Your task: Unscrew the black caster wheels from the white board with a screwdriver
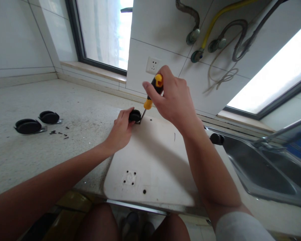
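My right hand (174, 97) is wrapped round the yellow and black handle of a screwdriver (147, 103). Its shaft slants down to the mounting plate of a black caster wheel (134, 116). My left hand (121, 129) grips that caster from the left, at the far left corner of a white board (163, 160). Near the board's front left corner, several screw holes (129, 177) form a square, with one larger hole (144, 191) beside them. Another black caster (217, 139) sits at the board's far right, partly behind my right arm.
Two loose casters, one nearer (28, 126) and one behind it (49, 117), lie on the speckled countertop (72, 107) at left, with several small screws (52, 132). A steel sink (256, 167) is at right. Hoses (215, 16) and a wall socket (153, 65) are on the tiled wall.
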Demonstrator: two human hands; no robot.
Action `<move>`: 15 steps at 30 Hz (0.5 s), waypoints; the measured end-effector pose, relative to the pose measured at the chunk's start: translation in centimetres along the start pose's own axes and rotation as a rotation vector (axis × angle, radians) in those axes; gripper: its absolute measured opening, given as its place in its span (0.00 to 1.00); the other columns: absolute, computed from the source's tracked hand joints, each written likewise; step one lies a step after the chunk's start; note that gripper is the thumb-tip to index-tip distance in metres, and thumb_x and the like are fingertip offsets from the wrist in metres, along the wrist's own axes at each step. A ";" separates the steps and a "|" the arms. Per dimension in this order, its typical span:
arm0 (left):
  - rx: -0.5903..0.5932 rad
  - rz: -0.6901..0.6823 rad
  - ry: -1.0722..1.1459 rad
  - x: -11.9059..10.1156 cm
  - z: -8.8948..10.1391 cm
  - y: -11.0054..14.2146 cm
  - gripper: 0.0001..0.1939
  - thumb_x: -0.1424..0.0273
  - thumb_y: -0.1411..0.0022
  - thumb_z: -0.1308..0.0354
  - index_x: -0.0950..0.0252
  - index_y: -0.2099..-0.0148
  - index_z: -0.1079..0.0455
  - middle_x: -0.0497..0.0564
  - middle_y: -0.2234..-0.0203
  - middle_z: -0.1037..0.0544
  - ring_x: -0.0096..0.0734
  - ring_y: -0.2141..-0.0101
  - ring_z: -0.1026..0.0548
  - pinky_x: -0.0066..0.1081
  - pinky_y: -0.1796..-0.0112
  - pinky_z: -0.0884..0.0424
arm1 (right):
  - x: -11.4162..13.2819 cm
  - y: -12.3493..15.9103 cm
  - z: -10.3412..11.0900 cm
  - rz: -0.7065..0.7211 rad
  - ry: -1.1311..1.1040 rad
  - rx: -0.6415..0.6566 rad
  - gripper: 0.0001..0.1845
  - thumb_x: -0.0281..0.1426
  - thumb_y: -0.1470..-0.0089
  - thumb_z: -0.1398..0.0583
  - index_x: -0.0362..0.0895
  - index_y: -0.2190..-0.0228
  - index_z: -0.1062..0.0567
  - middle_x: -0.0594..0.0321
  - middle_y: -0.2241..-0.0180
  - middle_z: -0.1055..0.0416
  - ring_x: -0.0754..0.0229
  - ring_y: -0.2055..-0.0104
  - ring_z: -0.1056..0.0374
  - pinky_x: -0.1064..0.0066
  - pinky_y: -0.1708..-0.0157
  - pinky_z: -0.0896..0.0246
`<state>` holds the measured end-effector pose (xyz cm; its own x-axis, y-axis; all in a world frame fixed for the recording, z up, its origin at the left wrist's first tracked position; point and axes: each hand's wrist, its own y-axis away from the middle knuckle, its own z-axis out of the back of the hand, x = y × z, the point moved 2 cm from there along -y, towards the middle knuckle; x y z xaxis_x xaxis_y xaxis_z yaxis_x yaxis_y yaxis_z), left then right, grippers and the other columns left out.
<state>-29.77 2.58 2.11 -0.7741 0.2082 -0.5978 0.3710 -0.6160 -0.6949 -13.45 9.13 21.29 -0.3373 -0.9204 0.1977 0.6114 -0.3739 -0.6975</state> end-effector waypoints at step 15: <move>-0.005 0.007 -0.025 -0.1 -0.1 0.1 0.27 0.73 0.26 0.46 0.62 0.27 0.34 0.63 0.39 0.23 0.55 0.38 0.23 0.62 0.33 0.28 | -0.3 -0.1 1.2 -0.030 0.003 -0.213 0.05 0.33 0.31 0.43 0.54 0.59 0.37 0.60 0.63 0.25 0.50 0.62 0.29 0.59 0.62 0.44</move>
<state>-29.61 2.61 2.06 -0.7842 0.1848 -0.5924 0.3787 -0.6138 -0.6927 -12.54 9.32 22.19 -0.3554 -0.9088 0.2188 0.4360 -0.3682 -0.8212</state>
